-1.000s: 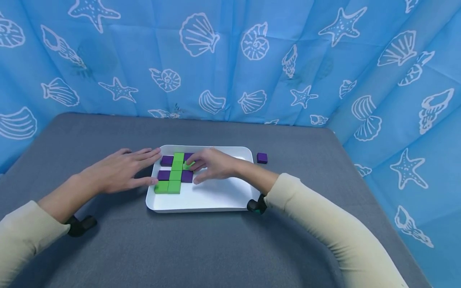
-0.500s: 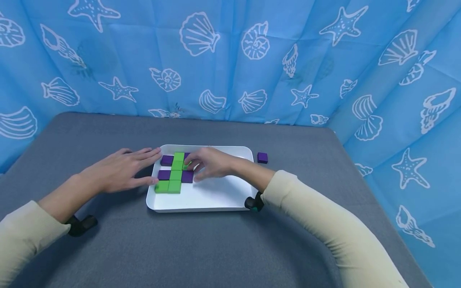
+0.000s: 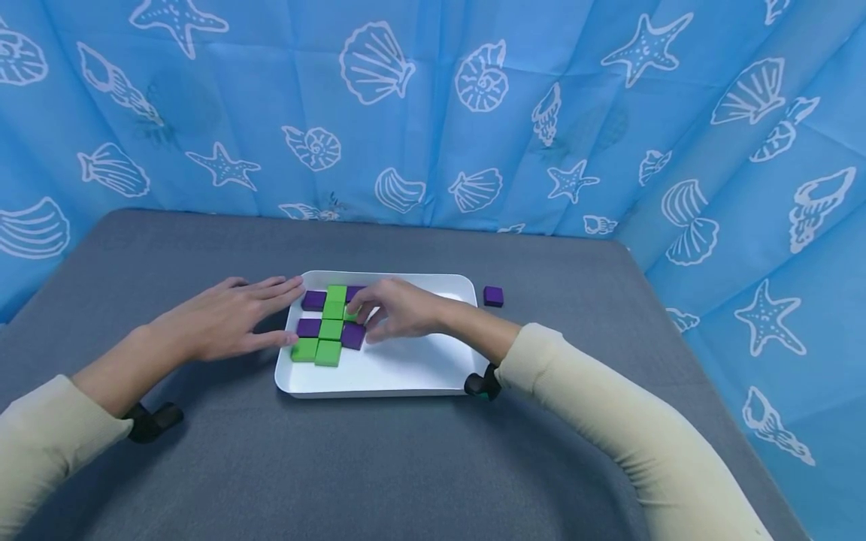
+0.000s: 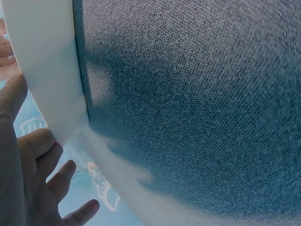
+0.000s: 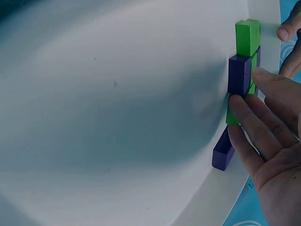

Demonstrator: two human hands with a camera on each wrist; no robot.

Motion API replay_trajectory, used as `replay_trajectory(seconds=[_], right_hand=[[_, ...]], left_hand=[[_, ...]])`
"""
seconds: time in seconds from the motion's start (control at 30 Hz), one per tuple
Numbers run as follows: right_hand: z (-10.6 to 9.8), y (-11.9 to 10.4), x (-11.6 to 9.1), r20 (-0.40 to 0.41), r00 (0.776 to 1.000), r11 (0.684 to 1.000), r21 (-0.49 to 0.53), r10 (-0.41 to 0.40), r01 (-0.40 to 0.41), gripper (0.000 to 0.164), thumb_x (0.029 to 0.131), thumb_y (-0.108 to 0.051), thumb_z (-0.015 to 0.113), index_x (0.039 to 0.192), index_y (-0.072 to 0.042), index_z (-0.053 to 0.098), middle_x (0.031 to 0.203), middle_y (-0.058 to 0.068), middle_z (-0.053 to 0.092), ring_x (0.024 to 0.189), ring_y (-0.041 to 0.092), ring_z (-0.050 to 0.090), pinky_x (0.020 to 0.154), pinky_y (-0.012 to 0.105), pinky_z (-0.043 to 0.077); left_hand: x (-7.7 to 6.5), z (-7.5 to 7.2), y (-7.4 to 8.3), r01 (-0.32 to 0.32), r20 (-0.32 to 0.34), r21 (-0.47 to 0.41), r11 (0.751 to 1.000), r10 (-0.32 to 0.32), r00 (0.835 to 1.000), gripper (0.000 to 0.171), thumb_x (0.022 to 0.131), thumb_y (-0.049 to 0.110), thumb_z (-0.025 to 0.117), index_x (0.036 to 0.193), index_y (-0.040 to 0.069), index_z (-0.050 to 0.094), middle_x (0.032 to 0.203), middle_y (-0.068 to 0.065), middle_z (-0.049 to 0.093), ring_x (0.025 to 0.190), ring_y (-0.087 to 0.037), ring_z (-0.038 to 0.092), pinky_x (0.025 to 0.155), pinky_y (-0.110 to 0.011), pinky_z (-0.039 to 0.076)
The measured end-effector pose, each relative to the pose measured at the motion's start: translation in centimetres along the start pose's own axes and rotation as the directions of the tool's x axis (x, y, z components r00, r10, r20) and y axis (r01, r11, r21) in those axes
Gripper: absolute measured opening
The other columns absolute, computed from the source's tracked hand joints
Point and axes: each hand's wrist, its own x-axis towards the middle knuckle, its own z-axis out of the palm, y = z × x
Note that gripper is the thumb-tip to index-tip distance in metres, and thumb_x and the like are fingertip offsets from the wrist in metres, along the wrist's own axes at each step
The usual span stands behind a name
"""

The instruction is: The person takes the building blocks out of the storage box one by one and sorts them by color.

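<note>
A white tray (image 3: pixel 406 376) holds green and purple blocks grouped at its left end. My left hand (image 3: pixel 226 319) rests against the tray's left rim, fingers stretched out. In the left wrist view, its thumb and a finger touch the tray's outer wall (image 4: pixel 44 61). My right hand (image 3: pixel 402 308) reaches over the tray, fingertips touching a green block (image 5: pixel 232 113) partly hidden beneath them. Beside that block sit a purple block (image 3: pixel 353 336), slightly turned, and another purple block (image 5: pixel 222 153). The front green block (image 3: pixel 328 353) sits slightly askew.
One purple block (image 3: pixel 493 296) lies on the grey cloth-covered table (image 3: pixel 419 473), just right of the tray. A blue curtain (image 3: pixel 433 113) with white shell prints hangs behind the table.
The purple block near my right thumb has turned and shifted slightly toward me. Several green blocks in the column have tilted a little. My left hand has stayed in place.
</note>
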Motion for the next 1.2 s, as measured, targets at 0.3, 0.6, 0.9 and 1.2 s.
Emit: replay_trajectory(seconds=[0.3,0.6,0.9,1.2], right_hand=[[0.0,-0.2,0.3,0.037,0.999,0.998,-0.058,0.03,-0.028,0.044,0.083,0.002,0.078,0.124,0.006,0.063,0.12,0.016,0.068,0.106,0.02,0.068,0.091,0.021,0.052],[0.5,-0.7,1.1,0.022,0.999,0.972,-0.235,0.033,-0.027,0.045,0.081,-0.011,0.084,0.12,0.001,0.067,0.116,0.011,0.072,0.107,0.015,0.068,0.091,0.019,0.05],[0.7,-1.3,1.3,0.013,0.998,0.947,-0.314,0.069,-0.061,0.045,0.082,-0.015,0.083,0.121,-0.002,0.067,0.114,0.007,0.073,0.104,0.012,0.068,0.09,0.019,0.05],[0.8,-1.2,1.5,0.01,0.998,0.946,-0.321,0.061,-0.054,0.045,0.081,-0.016,0.084,0.121,-0.002,0.068,0.114,0.008,0.073,0.104,0.013,0.069,0.088,0.018,0.05]], left_hand=[[0.0,0.0,0.1,0.001,0.006,0.002,1.0,-0.001,1.0,0.088,0.094,0.07,0.045,0.157,0.01,0.031,0.161,-0.013,0.03,0.144,-0.039,0.034,0.105,-0.071,0.03],[0.1,-0.2,0.1,0.006,0.012,0.003,1.0,-0.006,1.0,0.088,0.094,0.071,0.045,0.157,0.011,0.031,0.161,-0.013,0.029,0.144,-0.039,0.034,0.105,-0.07,0.029],[0.2,-0.2,0.2,0.006,0.019,0.003,1.0,-0.006,1.0,0.088,0.094,0.07,0.045,0.157,0.011,0.03,0.161,-0.014,0.03,0.143,-0.04,0.035,0.105,-0.071,0.029],[0.1,-0.3,0.1,-0.002,0.017,0.003,1.0,0.001,1.0,0.086,0.094,0.069,0.046,0.157,0.011,0.031,0.161,-0.014,0.03,0.143,-0.039,0.035,0.105,-0.071,0.03]])
